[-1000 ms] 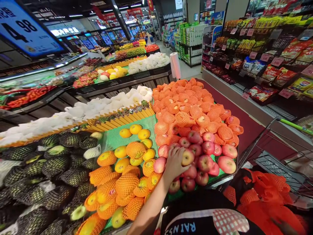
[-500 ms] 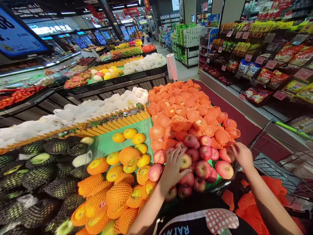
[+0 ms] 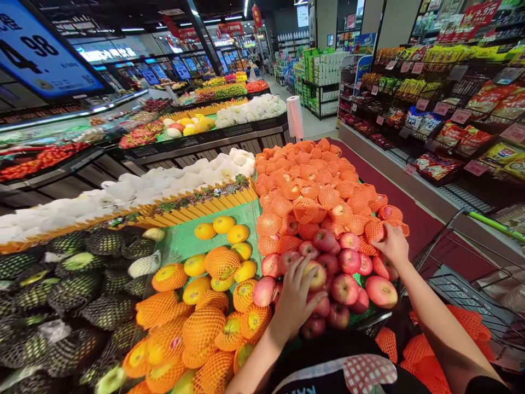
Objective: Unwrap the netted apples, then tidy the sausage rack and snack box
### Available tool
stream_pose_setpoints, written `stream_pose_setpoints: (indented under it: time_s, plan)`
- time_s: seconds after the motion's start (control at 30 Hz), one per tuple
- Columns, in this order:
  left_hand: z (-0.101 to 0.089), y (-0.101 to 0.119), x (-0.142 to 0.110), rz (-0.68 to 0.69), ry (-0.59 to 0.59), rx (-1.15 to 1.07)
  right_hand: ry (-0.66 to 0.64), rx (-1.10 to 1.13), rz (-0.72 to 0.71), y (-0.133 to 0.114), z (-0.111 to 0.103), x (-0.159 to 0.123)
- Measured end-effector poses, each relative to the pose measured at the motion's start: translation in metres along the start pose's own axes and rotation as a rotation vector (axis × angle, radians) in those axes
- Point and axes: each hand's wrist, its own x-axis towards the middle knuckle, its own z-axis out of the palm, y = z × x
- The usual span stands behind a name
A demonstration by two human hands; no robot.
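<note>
My left hand (image 3: 296,298) lies over the bare red apples (image 3: 344,289), fingers spread and slightly curved. Its fingertips touch a yellowish-red apple (image 3: 316,275). My right hand (image 3: 392,249) is at the right edge of the pile, fingers bent and closed against an apple in an orange foam net (image 3: 374,230); part of that apple is hidden by the fingers. Just below that hand, a large pink-red apple (image 3: 381,291) sits at the display's front corner. Behind both hands rises a heap of apples in orange foam nets (image 3: 311,169).
Oranges (image 3: 196,265), some netted, lie to the left on green matting (image 3: 184,241). Beyond them are dark-netted green melons (image 3: 68,295) and white-wrapped fruit (image 3: 164,183). Loose orange nets (image 3: 422,350) hang low at the right, beside a wire cart (image 3: 447,241). Snack shelves stand far right.
My right hand has moved up and left from a bare apple at the corner to a netted apple. My left hand stays over the apples. The view has shifted slightly.
</note>
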Motion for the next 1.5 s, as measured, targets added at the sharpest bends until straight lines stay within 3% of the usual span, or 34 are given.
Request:
stream_pose_setpoints:
  time_s: [0.1,0.23,0.33,0.4,0.5,0.6,0.7,0.83,0.93,1.03,1.1,1.23,1.37,1.43,1.5]
  plan:
    - [0.004,0.017,0.006,0.048,0.03,-0.071,0.058,0.263,0.097,-0.016,-0.021,-0.034]
    - [0.023,0.036,0.011,0.267,-0.015,-0.202,-0.13,0.92,0.192,-0.045,-0.021,-0.12]
    - [0.034,0.036,0.009,0.413,-0.02,-0.254,-0.258,1.133,0.412,-0.058,-0.012,-0.165]
    - [0.031,0.026,0.003,0.399,0.073,-0.246,-0.293,1.166,0.508,-0.056,-0.014,-0.168]
    - [0.015,0.002,-0.006,0.301,0.301,-0.141,-0.181,0.895,0.456,-0.041,-0.029,-0.139]
    - [-0.003,-0.022,-0.014,0.26,0.44,-0.021,-0.218,0.388,0.158,-0.031,-0.039,-0.102]
    - [-0.012,-0.037,-0.02,0.215,0.48,0.015,-0.33,0.076,-0.129,-0.034,-0.034,-0.081]
    - [-0.012,-0.041,-0.027,0.18,0.491,0.01,-0.399,-0.049,-0.233,-0.033,-0.014,-0.075]
    - [-0.009,-0.039,-0.029,0.166,0.47,0.0,-0.407,0.051,-0.287,-0.018,-0.001,-0.071]
    - [-0.002,-0.033,-0.024,0.148,0.408,-0.023,-0.377,0.222,-0.306,-0.008,-0.001,-0.068]
    - [0.006,-0.024,-0.016,0.124,0.333,-0.067,-0.283,0.307,-0.273,-0.012,-0.012,-0.075]
    - [0.033,0.01,0.005,0.14,0.031,-0.222,-0.012,0.608,-0.11,-0.044,-0.046,-0.132]
    - [0.066,0.055,0.021,0.247,-0.391,-0.397,-0.26,1.128,0.092,-0.064,-0.051,-0.213]
    - [0.077,0.073,0.024,0.254,-0.541,-0.443,-0.228,1.207,0.227,-0.049,-0.041,-0.243]
    - [0.084,0.082,0.027,0.245,-0.594,-0.454,-0.019,1.102,0.401,-0.014,-0.035,-0.264]
